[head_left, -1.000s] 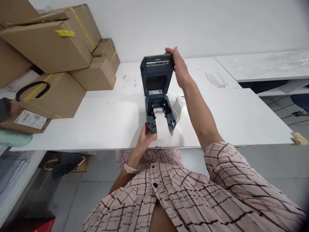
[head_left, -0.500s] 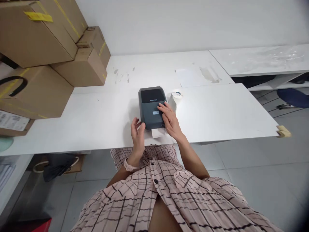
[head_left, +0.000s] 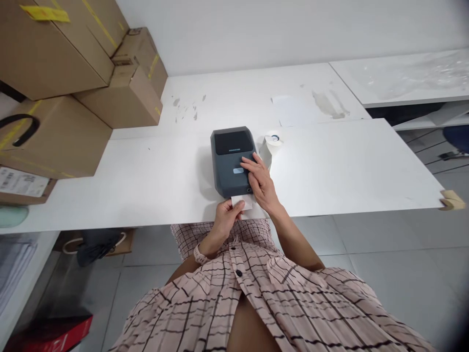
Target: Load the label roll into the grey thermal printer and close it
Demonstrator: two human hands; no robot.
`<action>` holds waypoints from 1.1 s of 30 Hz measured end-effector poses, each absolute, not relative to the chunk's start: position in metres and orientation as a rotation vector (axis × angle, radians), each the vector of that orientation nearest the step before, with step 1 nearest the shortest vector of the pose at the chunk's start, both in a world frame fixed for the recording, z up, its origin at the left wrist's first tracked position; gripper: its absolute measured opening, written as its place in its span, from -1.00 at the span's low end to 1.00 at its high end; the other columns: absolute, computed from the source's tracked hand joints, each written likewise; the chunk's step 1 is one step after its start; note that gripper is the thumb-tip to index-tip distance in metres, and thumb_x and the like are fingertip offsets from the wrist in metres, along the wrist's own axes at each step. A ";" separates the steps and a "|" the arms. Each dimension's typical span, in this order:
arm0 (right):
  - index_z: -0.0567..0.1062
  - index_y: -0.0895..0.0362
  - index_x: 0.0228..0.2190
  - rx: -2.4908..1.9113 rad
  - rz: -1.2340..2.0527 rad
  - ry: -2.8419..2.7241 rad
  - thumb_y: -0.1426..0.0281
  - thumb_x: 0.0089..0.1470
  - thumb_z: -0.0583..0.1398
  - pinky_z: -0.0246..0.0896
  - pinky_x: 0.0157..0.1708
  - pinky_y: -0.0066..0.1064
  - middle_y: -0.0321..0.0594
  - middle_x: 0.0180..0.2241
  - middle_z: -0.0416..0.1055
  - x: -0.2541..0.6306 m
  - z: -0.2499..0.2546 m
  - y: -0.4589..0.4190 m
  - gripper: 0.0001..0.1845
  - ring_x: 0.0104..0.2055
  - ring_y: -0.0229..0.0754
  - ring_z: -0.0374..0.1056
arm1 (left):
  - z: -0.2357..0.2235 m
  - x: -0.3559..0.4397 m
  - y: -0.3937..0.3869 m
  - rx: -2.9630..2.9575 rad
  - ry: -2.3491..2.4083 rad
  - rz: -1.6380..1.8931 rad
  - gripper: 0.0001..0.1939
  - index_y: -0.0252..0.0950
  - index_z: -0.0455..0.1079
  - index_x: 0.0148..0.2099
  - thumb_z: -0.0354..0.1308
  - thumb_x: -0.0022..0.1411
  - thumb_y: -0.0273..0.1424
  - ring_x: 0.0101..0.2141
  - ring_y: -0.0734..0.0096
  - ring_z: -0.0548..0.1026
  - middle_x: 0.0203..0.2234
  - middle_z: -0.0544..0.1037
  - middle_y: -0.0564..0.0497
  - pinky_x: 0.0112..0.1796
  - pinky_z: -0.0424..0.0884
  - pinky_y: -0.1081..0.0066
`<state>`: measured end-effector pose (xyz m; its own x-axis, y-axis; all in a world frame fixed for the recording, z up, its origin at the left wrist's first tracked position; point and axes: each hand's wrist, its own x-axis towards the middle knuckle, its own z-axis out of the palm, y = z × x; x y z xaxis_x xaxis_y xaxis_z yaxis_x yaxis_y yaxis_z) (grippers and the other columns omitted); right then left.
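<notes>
A dark grey label printer point(head_left: 229, 175) stands on the white table near its front edge. White label paper point(head_left: 247, 201) sticks out of the printer's front. My left hand point(head_left: 226, 217) pinches this paper between thumb and fingers, just below the printer. On the printer's right front part rests my right hand point(head_left: 261, 183), its fingers stretched out over the top beside a small light panel. Right behind that hand stands a roll of white labels point(head_left: 274, 142), with a strip hanging toward the printer; the strip's far end is hidden.
Several cardboard boxes point(head_left: 69, 142) are stacked on the table's left side. A flat white sheet point(head_left: 291, 110) lies toward the back. Brown padding point(head_left: 452, 200) covers the table's front right corner. A red box point(head_left: 54, 335) is on the floor at lower left.
My left hand has moved from the printer's left front corner to the paper at its front and closed on it. My right hand stays on the printer. The view has shifted slightly.
</notes>
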<state>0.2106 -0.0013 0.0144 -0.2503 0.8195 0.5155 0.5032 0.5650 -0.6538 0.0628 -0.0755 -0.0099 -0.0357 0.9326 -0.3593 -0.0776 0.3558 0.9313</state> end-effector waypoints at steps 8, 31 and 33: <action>0.45 -0.11 0.13 -1.076 0.450 -1.829 0.34 0.43 -0.09 0.12 0.41 0.13 -0.26 0.19 0.50 0.207 0.017 -0.003 -0.57 0.46 -0.07 0.13 | -0.018 0.061 -0.076 0.990 1.398 1.026 -0.49 -0.24 0.38 -0.55 0.31 0.04 0.11 -0.60 0.47 0.36 -0.68 0.42 0.08 -0.49 0.30 0.40; 0.36 0.00 0.17 -1.141 0.247 -1.669 0.27 0.35 0.14 0.16 0.29 0.10 -0.05 0.20 0.45 0.197 0.015 -0.029 -0.61 0.31 0.07 0.31 | 0.000 0.033 -0.087 1.080 1.343 0.946 -0.51 -0.28 0.41 -0.52 0.18 0.25 0.01 -0.60 0.50 0.35 -0.62 0.45 0.05 -0.50 0.30 0.43; 0.23 -0.05 0.31 -1.227 0.403 -1.536 0.19 0.37 0.12 0.18 0.30 0.15 -0.02 0.37 0.23 0.203 0.006 -0.043 -0.46 0.41 0.11 0.17 | -0.003 0.020 -0.089 1.061 1.466 1.182 -0.51 -0.26 0.40 -0.49 0.10 0.34 -0.02 -0.57 0.48 0.36 -0.60 0.42 0.06 -0.48 0.33 0.43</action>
<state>0.2029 -0.0432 0.0062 0.1095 0.8479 0.5187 0.4836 0.4105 -0.7731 0.0202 -0.0887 -0.0032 -0.1822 0.9724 -0.1455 0.0641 0.1594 0.9851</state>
